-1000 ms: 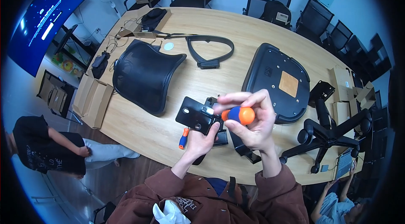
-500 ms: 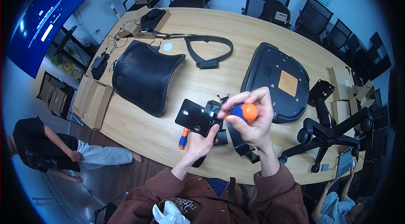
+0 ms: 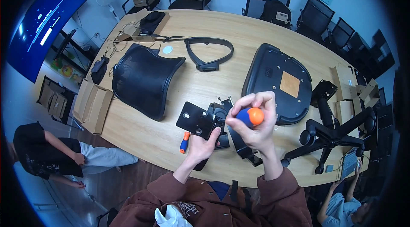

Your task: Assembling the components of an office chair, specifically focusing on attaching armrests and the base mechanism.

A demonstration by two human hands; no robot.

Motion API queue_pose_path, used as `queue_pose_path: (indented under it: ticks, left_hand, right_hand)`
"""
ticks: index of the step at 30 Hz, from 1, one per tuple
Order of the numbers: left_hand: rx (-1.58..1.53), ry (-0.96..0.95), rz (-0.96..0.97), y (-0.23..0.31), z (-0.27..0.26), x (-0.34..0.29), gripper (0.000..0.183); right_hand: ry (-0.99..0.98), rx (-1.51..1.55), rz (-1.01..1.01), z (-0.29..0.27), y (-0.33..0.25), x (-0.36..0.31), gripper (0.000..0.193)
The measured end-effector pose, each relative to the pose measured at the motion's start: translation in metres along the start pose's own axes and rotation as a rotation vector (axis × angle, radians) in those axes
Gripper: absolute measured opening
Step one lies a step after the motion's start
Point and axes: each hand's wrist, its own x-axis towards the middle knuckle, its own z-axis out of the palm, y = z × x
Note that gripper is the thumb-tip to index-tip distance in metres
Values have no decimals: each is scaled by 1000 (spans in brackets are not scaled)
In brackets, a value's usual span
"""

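My right hand (image 3: 261,125) is closed round the blue and orange handle of a screwdriver (image 3: 249,117), its rounded butt facing up. Its shaft points left toward a black chair bracket (image 3: 193,117); fingers hide where the tip meets it. My left hand (image 3: 202,145) grips that bracket's near edge, thumb on top, holding it tilted above the table. A second blue and orange screwdriver (image 3: 184,142) lies just left of my left hand. Under and beside my hands are other black chair parts (image 3: 242,143), partly covered.
A black mesh backrest (image 3: 145,79), a looped armrest (image 3: 208,67) and an upturned seat (image 3: 267,71) lie on the wooden table (image 3: 213,26). A wheeled chair base (image 3: 331,140) stands right. Open cardboard boxes (image 3: 92,107) line the sides. One person (image 3: 47,150) is at left, another (image 3: 341,210) lower right.
My right fingers have curled in closer round the screwdriver handle, which has shifted slightly. The left hand keeps its hold on the bracket. The whole view has moved a little.
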Motion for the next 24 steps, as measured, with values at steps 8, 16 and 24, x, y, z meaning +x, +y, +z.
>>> queue_pose_path:
  ticks: [8,16,24]
  left_hand:
    - [0,-47,3,-3,2,1,23]
    - [-7,-30,13,-1,1,0,21]
    - [14,-61,4,-1,7,11,20]
  right_hand:
    - [-53,-20,98,-2,-2,4,65]
    - [-33,-124,-23,0,6,5,53]
    - [1,86,57,-6,8,7,55]
